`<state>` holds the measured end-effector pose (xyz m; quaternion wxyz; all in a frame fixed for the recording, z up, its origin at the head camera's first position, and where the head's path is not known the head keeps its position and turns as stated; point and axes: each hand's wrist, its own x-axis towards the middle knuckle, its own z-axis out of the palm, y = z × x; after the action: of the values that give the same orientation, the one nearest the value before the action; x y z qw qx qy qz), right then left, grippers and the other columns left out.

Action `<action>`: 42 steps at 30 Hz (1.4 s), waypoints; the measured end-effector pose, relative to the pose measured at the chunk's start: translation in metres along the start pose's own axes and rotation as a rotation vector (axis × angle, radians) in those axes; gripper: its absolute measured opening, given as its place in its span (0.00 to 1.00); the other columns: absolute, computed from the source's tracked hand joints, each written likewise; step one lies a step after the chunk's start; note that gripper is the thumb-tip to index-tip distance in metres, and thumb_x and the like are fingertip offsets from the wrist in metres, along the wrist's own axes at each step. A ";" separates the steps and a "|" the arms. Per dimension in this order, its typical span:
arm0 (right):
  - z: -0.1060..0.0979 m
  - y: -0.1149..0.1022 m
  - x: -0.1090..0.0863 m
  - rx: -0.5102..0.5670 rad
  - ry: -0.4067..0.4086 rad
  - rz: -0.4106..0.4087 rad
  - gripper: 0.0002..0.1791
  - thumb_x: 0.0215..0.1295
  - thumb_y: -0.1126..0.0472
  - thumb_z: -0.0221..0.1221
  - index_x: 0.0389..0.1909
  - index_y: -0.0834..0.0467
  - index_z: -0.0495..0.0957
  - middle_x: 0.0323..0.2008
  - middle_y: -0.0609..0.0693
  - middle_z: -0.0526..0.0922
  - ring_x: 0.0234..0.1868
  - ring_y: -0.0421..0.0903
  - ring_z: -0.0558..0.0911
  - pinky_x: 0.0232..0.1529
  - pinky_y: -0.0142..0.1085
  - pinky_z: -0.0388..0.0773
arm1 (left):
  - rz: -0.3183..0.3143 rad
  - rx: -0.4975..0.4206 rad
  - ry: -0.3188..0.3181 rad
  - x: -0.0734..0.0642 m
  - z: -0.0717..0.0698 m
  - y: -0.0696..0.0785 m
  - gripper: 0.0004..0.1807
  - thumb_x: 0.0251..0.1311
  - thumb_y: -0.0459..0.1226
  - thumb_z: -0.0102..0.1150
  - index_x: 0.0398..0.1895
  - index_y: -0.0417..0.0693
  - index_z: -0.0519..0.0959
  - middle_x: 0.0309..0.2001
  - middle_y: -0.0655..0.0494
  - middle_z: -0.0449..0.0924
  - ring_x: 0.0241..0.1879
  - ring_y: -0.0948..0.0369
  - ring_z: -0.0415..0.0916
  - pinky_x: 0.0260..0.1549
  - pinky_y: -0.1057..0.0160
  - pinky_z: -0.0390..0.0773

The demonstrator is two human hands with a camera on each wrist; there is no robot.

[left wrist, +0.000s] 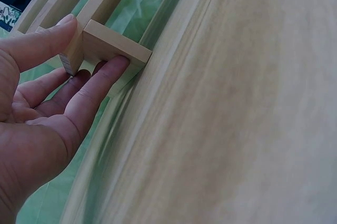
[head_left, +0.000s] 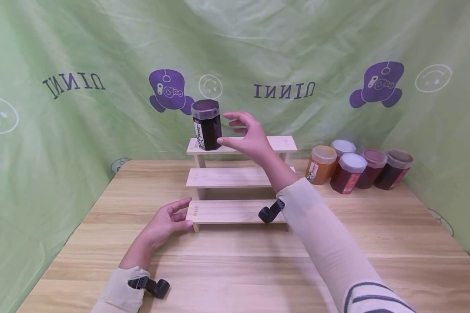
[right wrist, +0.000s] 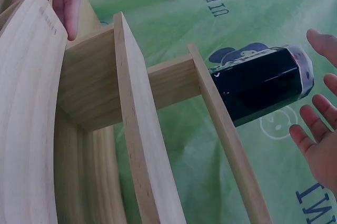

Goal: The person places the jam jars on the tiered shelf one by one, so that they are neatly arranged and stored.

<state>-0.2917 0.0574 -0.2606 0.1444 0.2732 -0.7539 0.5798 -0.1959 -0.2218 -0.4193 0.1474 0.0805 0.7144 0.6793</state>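
Note:
A dark hexagonal jar [head_left: 212, 130] with a clear lid stands upright on the top step, at the left end of a three-step wooden shelf [head_left: 235, 176]. Beside the jar, my right hand [head_left: 250, 134] has its thumb and fingers spread. The right wrist view shows a gap between those fingers and the jar [right wrist: 258, 84]. At the bottom step's left end, my left hand [head_left: 168, 221] holds the shelf's corner. Up close in the left wrist view, the thumb lies on the board [left wrist: 76, 50] and the fingertips touch the side of the leg below.
Several more jars cluster on the table right of the shelf, among them an amber jar [head_left: 319, 167] and a dark red jar [head_left: 346, 176]. The wooden table [head_left: 235, 269] extends in front. A green printed curtain [head_left: 235, 52] hangs close behind the shelf.

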 end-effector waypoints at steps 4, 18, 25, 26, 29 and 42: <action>-0.007 0.001 -0.008 0.001 -0.003 -0.006 0.34 0.49 0.60 0.75 0.60 0.57 0.75 0.57 0.50 0.74 0.55 0.46 0.76 0.59 0.36 0.74 | -0.003 -0.003 0.004 -0.001 0.000 0.000 0.44 0.52 0.22 0.65 0.73 0.34 0.56 0.70 0.34 0.56 0.54 0.51 0.76 0.49 0.61 0.81; -0.024 0.009 -0.034 0.017 -0.038 -0.050 0.35 0.49 0.66 0.74 0.60 0.63 0.73 0.59 0.53 0.74 0.58 0.51 0.73 0.62 0.40 0.72 | 0.009 -0.024 -0.011 0.001 -0.001 -0.002 0.45 0.52 0.22 0.65 0.73 0.32 0.55 0.71 0.34 0.55 0.54 0.52 0.76 0.49 0.60 0.81; -0.033 0.013 -0.050 0.010 -0.063 -0.047 0.36 0.50 0.66 0.73 0.62 0.60 0.72 0.59 0.51 0.74 0.59 0.48 0.73 0.63 0.41 0.72 | 0.013 -0.016 -0.008 0.001 -0.001 -0.003 0.44 0.52 0.22 0.65 0.73 0.33 0.55 0.71 0.34 0.56 0.55 0.51 0.76 0.49 0.60 0.81; -0.034 0.014 -0.053 0.010 -0.065 -0.048 0.36 0.50 0.66 0.73 0.62 0.60 0.72 0.59 0.51 0.73 0.59 0.49 0.73 0.63 0.41 0.71 | 0.012 -0.014 -0.008 0.001 -0.001 -0.003 0.44 0.52 0.22 0.65 0.73 0.33 0.55 0.71 0.34 0.56 0.56 0.51 0.75 0.50 0.60 0.81; -0.037 0.015 -0.060 0.020 -0.069 -0.054 0.35 0.50 0.68 0.73 0.61 0.61 0.72 0.60 0.53 0.73 0.60 0.51 0.72 0.64 0.43 0.71 | 0.010 -0.012 -0.008 0.001 -0.001 -0.002 0.44 0.52 0.22 0.65 0.73 0.33 0.55 0.71 0.34 0.55 0.57 0.50 0.75 0.50 0.60 0.81; -0.054 0.020 -0.088 0.016 -0.009 -0.065 0.33 0.48 0.76 0.70 0.59 0.67 0.73 0.57 0.58 0.74 0.57 0.51 0.74 0.63 0.49 0.71 | 0.001 0.006 0.000 -0.001 -0.001 -0.001 0.44 0.52 0.23 0.66 0.73 0.35 0.56 0.71 0.35 0.57 0.54 0.53 0.77 0.50 0.60 0.81</action>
<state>-0.2380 0.1339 -0.3083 0.1577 0.3013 -0.7405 0.5797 -0.1957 -0.2230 -0.4203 0.1468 0.0813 0.7163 0.6774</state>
